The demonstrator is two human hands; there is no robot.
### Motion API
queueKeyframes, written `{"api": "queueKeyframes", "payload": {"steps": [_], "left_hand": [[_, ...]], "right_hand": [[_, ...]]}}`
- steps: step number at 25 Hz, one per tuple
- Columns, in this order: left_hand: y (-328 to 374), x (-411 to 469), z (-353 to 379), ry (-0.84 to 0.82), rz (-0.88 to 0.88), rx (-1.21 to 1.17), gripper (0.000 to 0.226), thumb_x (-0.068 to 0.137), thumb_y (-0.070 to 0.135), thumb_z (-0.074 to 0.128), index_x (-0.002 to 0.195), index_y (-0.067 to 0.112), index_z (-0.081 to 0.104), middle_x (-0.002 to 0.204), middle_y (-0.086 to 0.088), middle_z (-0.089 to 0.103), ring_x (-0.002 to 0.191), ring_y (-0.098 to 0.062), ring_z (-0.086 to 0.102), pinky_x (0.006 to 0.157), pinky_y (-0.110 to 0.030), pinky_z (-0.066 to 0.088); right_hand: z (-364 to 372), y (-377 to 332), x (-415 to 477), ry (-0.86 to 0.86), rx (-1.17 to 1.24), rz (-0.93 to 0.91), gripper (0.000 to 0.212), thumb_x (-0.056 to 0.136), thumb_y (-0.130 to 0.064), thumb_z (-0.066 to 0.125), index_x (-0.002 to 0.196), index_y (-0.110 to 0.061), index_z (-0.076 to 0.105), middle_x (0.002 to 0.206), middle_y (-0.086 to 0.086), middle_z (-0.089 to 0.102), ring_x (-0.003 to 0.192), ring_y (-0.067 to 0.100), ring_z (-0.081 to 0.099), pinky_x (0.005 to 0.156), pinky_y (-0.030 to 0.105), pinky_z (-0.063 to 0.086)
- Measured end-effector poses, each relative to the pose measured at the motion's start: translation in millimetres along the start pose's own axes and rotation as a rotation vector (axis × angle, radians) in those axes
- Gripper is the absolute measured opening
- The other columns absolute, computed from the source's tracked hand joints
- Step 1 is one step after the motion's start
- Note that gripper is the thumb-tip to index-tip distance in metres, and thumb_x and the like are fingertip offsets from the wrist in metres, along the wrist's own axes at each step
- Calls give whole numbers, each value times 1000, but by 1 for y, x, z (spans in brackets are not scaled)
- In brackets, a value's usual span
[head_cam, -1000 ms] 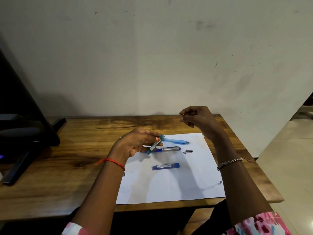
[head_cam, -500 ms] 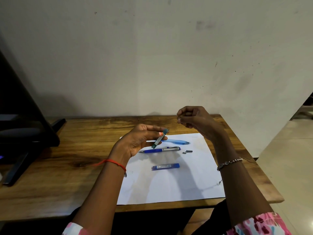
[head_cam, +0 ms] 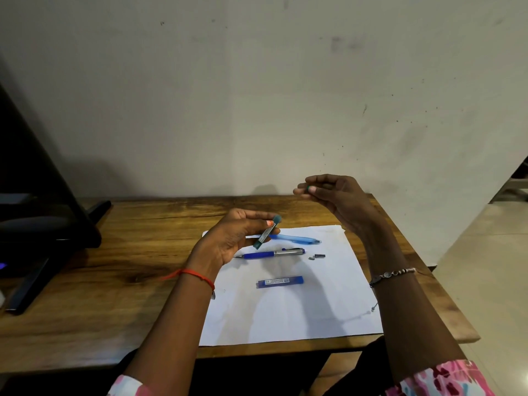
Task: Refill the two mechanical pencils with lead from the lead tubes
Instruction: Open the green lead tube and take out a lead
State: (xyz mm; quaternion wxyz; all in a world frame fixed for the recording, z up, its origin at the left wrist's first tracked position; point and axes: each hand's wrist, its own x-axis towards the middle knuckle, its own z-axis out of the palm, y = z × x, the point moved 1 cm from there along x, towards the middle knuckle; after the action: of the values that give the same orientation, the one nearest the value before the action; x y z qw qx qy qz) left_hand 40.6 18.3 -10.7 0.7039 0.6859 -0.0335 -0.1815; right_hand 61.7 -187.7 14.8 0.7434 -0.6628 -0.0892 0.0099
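The green lead tube point(head_cam: 267, 232) is a slim, translucent teal stick with a pale label. It is tilted so its top end points to the upper right, just above the middle of the frame. The left hand point(head_cam: 234, 241) pinches it between thumb and fingertips, palm turned up. The right hand point(head_cam: 337, 195), raised at centre right, pinches a tiny green piece point(head_cam: 308, 188) between thumb and forefinger (too small to make out further).

On the white paper point(head_cam: 285, 315) covering the wooden table point(head_cam: 114, 252) lie 2 pencils, nearly parallel. The light blue pencil point(head_cam: 297, 239) is higher, and the dark blue pencil point(head_cam: 271, 253) with its silver half is below it. 2 small dark parts point(head_cam: 320, 255) sit just right of its end. The blue lead tube point(head_cam: 280, 281) lies flat lower on the sheet, apart from both pencils.
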Motion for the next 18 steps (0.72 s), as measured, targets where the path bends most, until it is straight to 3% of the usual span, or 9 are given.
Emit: {"api": "queueKeyframes", "payload": {"steps": [4,8,11,15,18], "left_hand": [[2,-1,4,-2,19,-191,18,85,1,56,95,8,68,76,2,74,72,-9,71,71,-22,56],[4,-1,9,-21,11,-321,18,85,-1,53,89,9,68,71,2,75,69,-10,71,70,-23,57],[3,-1,10,-36,19,-356,20,85,-4,52,95,4,66,72,1,75,70,-9,71,73,-21,56],[2,0,9,-50,3,-401,21,84,-7,51,98,0,65,78,-4,75,76,-13,72,80,-23,54],[2,0,9,-56,1,-372,20,84,-5,53,97,1,66,79,-5,75,77,-14,72,78,-23,56]], "right_hand": [[10,-11,-6,-74,-59,-88,15,81,3,58,92,-2,67,74,3,74,73,15,72,64,17,55],[17,-14,-10,-118,-209,-197,21,80,2,62,91,-13,71,65,5,63,54,12,53,45,19,41],[18,-13,-9,-80,-219,-196,20,77,0,66,87,-16,73,57,3,56,51,10,44,44,19,33],[21,-11,-8,-57,-226,-144,17,75,1,70,82,-14,73,50,-2,57,47,9,43,43,18,32],[22,-9,-9,-61,-279,-119,15,74,0,71,80,-14,73,51,0,58,48,11,42,44,19,32]]}}
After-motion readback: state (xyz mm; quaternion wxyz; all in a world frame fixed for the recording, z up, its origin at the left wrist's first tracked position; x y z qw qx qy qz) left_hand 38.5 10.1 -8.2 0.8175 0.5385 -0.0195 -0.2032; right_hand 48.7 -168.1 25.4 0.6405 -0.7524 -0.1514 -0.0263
